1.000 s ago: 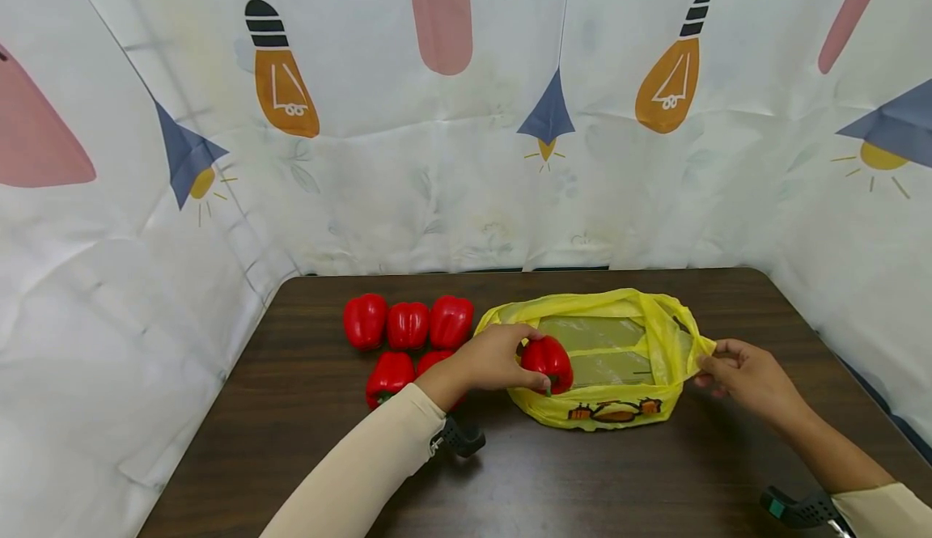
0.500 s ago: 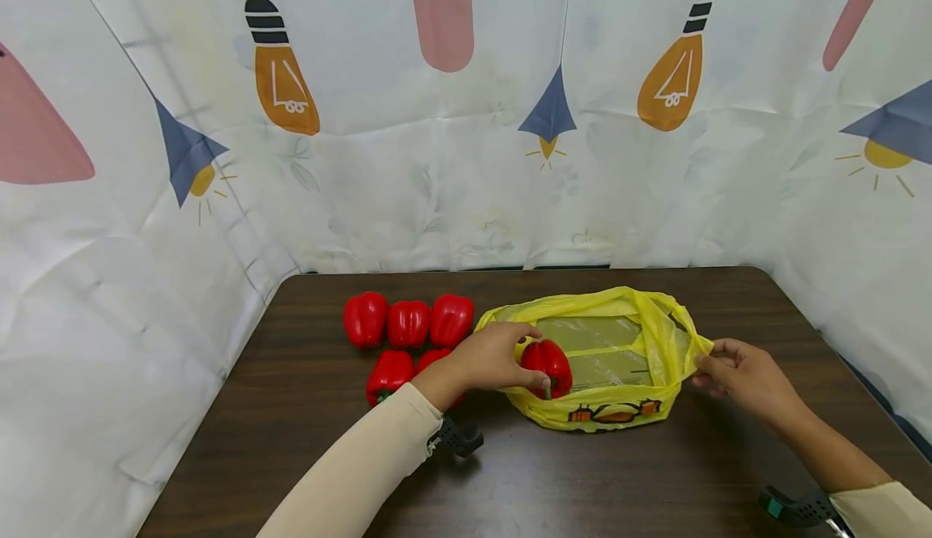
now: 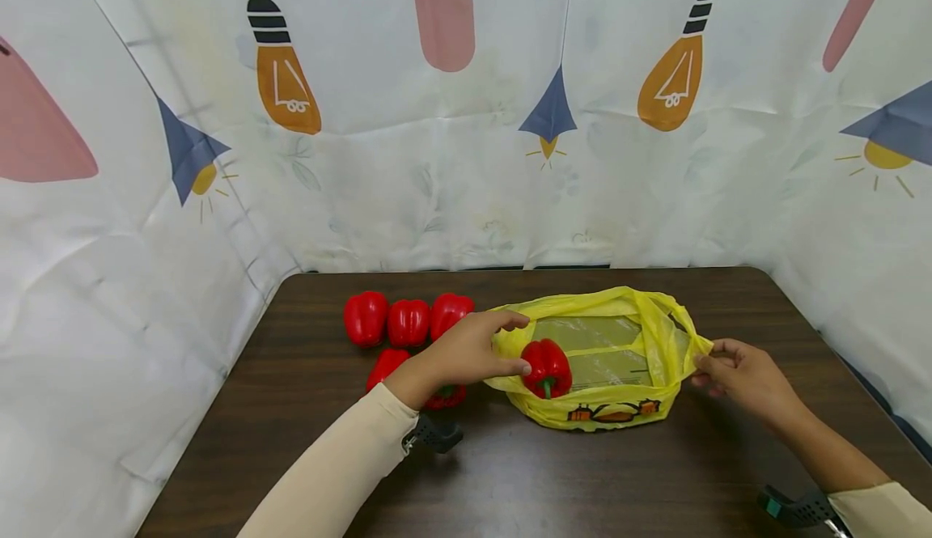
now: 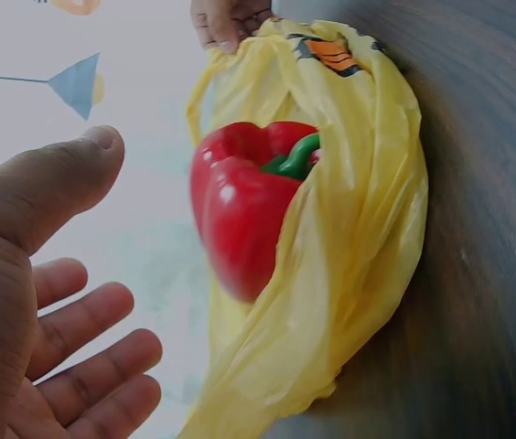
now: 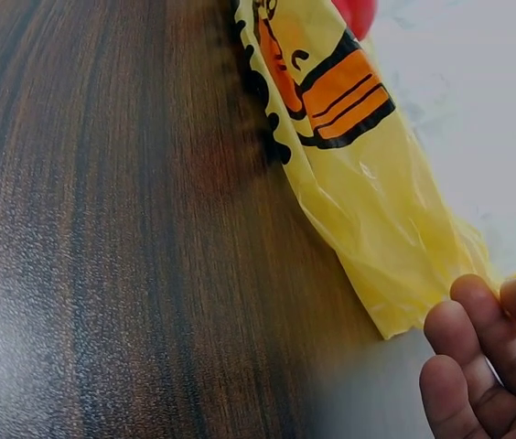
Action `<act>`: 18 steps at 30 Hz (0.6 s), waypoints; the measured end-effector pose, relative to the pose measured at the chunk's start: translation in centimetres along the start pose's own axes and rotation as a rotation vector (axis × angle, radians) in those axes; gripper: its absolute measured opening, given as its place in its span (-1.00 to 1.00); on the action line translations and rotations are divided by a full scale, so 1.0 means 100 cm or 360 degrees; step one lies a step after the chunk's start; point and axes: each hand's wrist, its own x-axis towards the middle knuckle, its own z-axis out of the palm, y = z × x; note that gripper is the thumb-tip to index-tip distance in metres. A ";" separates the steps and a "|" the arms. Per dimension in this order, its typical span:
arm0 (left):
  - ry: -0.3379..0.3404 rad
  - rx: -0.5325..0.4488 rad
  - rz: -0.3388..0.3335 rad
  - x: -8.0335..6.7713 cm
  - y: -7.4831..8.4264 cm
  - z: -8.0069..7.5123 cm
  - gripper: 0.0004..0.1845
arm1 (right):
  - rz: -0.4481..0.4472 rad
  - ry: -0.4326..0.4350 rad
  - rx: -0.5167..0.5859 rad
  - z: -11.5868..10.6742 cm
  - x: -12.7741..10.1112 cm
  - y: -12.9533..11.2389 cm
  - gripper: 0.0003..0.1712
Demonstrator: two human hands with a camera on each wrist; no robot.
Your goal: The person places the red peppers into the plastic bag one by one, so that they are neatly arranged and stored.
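A red bell pepper (image 3: 548,368) with a green stem sits inside the left end of the mouth of a yellow plastic bag (image 3: 619,417). In the left wrist view the same bell pepper (image 4: 240,206) shows above the bag's folded near side. My left hand (image 3: 473,348) is just left of it, thumb and fingers spread and holding nothing; the left wrist view shows a gap between hand and pepper. My right hand (image 3: 743,372) pinches the bag's right handle between thumb and fingers. From the right wrist, the bag (image 5: 377,210) stretches away from those fingertips, with an orange and black print.
Several more red bell peppers (image 3: 408,324) stand in two rows at the left of the dark wooden table (image 3: 568,481); the left arm partly covers the front row. A white printed curtain (image 3: 466,190) hangs behind the table's far edge.
My left hand has let go of the bell pepper at the bag's mouth and drawn back to the left, fingers opening. The right hand keeps its pinch on the handle.
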 end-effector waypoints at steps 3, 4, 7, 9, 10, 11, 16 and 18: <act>0.0026 -0.0040 0.0012 -0.006 -0.003 -0.007 -0.26 | -0.0005 0.0004 0.0016 0.000 -0.001 0.001 -0.44; 0.0036 -0.0055 0.0011 -0.008 -0.005 -0.009 -0.26 | -0.0006 0.0003 0.0019 0.000 -0.001 0.001 -0.44; 0.0073 -0.0057 0.0013 -0.015 -0.009 -0.016 -0.28 | -0.0003 0.0005 0.0014 0.000 -0.001 0.003 -0.43; 0.0097 -0.0040 0.0006 -0.020 -0.011 -0.020 -0.29 | 0.0001 0.0008 0.0012 0.000 -0.002 0.003 -0.43; 0.0107 -0.0041 0.0000 -0.022 -0.012 -0.022 -0.29 | 0.0003 0.0009 0.0011 0.000 -0.002 0.003 -0.43; 0.0118 -0.0036 -0.0005 -0.024 -0.013 -0.024 -0.29 | 0.0003 0.0011 0.0009 0.000 -0.003 0.004 -0.43; 0.0162 -0.0042 -0.0054 -0.037 -0.016 -0.033 -0.25 | 0.0012 0.0014 0.0016 0.000 -0.004 0.004 -0.42; 0.0179 -0.0048 -0.0087 -0.042 -0.018 -0.036 -0.24 | 0.0019 0.0013 0.0013 0.001 -0.004 0.005 -0.41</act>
